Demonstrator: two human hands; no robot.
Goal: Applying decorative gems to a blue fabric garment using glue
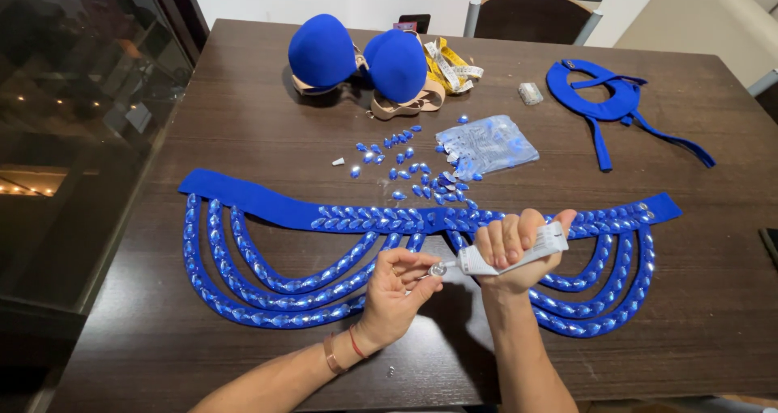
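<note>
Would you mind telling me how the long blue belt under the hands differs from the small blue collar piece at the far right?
The belt stretches across most of the table; the collar piece is compact and ring-shaped. The belt carries rows of blue gems and hanging gem loops; the collar piece looks plain, with loose straps. Both are the same bright blue fabric, lying flat on the table.

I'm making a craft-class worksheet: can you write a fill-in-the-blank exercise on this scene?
1. The right hand grips a white ____ of glue.
2. The left hand touches its ____.
3. The blue fabric belt with draped gem strands lies on a dark ____ table.

Missing: tube; nozzle; wooden
</note>
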